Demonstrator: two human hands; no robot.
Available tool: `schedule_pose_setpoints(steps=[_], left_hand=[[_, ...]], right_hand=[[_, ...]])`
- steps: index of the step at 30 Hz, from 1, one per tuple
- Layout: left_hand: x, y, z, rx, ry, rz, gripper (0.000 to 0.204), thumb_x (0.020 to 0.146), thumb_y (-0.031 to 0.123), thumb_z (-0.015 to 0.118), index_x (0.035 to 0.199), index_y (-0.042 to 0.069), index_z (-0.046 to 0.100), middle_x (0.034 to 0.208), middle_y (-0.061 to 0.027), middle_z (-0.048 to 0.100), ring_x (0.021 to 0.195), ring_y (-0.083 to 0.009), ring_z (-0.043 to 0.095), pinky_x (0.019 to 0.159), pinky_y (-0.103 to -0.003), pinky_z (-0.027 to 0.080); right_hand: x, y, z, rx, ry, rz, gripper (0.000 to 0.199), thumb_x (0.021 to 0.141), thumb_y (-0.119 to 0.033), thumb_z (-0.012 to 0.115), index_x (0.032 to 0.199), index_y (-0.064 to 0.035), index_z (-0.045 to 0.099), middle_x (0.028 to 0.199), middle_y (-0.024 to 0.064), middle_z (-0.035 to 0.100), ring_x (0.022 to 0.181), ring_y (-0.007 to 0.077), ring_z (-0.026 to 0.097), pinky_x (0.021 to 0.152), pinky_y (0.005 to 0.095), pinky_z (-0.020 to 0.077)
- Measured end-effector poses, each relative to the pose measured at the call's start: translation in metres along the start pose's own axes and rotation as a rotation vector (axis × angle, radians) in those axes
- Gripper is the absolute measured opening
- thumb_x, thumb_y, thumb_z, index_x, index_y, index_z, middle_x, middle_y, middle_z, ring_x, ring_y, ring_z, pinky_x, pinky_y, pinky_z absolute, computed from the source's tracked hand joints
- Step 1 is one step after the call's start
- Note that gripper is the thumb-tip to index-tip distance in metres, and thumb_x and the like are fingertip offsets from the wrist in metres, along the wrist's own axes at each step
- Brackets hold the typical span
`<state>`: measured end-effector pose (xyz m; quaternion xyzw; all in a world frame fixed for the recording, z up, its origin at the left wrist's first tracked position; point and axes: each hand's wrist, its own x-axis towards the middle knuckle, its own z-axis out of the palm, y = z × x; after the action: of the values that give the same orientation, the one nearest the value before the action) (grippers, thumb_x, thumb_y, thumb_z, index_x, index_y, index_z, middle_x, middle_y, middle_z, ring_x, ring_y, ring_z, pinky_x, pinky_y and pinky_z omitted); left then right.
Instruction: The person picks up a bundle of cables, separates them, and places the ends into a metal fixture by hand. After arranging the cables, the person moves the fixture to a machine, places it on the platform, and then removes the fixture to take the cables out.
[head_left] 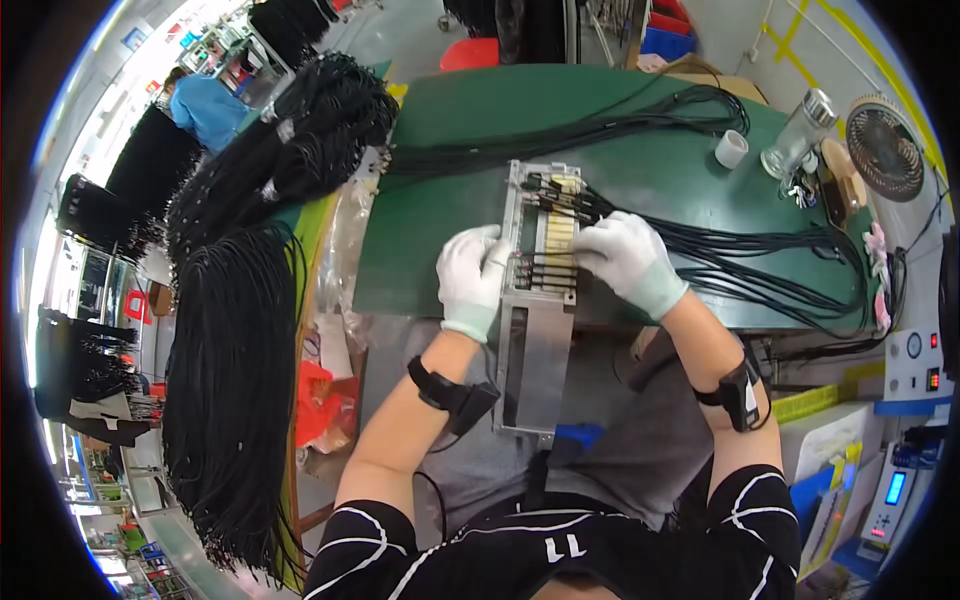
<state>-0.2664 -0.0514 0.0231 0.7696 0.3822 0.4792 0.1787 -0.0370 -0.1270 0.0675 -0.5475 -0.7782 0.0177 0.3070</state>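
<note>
A long grey metal fixture with rows of slots lies on the green table and overhangs its near edge above my lap. Black cable ends sit in its slots. My left hand, in a white glove, rests on the fixture's left side with fingers by the cable ends. My right hand, also gloved, presses down on black cables at the fixture's right edge. These cables run off to the right across the table.
Thick bundles of black cables hang on racks to my left. A clear bottle, a white cup and a small fan stand at the table's far right. Control boxes sit to my right. Another person in blue works far left.
</note>
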Motion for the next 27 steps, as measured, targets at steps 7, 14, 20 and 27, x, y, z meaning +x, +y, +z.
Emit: schedule_pose_setpoints(steps=[7,14,20,27], left_hand=[[-0.005,-0.011,0.002,0.001,-0.119,-0.133,0.022,0.093,0.021,0.064,0.091,0.001,0.071,0.095,-0.0154,0.072,0.093,-0.0350,0.065,0.094,-0.044,0.048],[-0.009,-0.011,-0.002,0.036,-0.153,-0.079,0.021,0.095,0.017,0.062,0.101,0.000,0.072,0.100,-0.0152,0.071,0.094,-0.0289,0.066,0.088,-0.036,0.050],[-0.007,-0.011,-0.003,0.083,-0.155,-0.050,0.021,0.096,0.018,0.061,0.099,0.000,0.072,0.101,-0.0148,0.072,0.092,-0.0289,0.066,0.089,-0.036,0.050],[-0.007,0.011,0.008,0.289,-0.236,0.295,0.026,0.087,0.040,0.068,0.099,0.020,0.080,0.128,-0.0204,0.063,0.122,-0.0398,0.053,0.111,-0.051,0.034]], right_hand=[[-0.006,0.004,0.009,-0.128,-0.089,0.073,0.012,0.081,-0.018,0.071,0.091,-0.0128,0.073,0.080,0.0053,0.067,0.083,0.0280,0.063,0.078,0.0400,0.0504],[-0.010,0.000,0.006,-0.206,-0.101,0.097,0.011,0.082,-0.018,0.069,0.091,-0.0131,0.073,0.080,0.0049,0.067,0.084,0.0272,0.063,0.078,0.0395,0.0501],[-0.009,-0.004,0.005,-0.189,-0.119,0.078,0.011,0.082,-0.018,0.069,0.091,-0.0130,0.073,0.080,0.0050,0.067,0.085,0.0272,0.062,0.079,0.0399,0.0496],[-0.006,-0.002,0.012,-0.191,-0.082,0.055,0.013,0.081,-0.018,0.071,0.093,-0.0133,0.072,0.084,0.0056,0.067,0.089,0.0279,0.061,0.080,0.0401,0.0486]])
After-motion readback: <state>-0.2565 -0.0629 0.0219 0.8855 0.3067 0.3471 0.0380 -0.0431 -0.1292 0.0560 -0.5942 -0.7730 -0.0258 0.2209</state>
